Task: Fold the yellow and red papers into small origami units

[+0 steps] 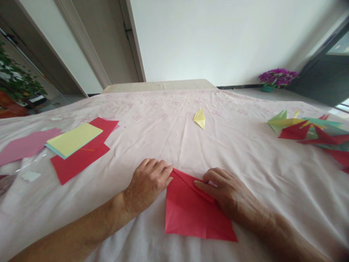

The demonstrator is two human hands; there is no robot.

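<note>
A red sheet of paper, folded into a triangle, lies on the pink cloth in front of me. My left hand rests at its upper left corner, fingers curled together with the tips against the paper's point. My right hand presses on the upper right edge, fingers curled and the thumb pinning a narrow folded flap. A small folded yellow paper piece lies farther away, near the middle of the cloth.
The pink cloth covers a wide surface. At left lie red sheets, a yellow and blue stack and a pink sheet. At right sits a heap of folded red, green and yellow pieces. Purple flowers stand beyond.
</note>
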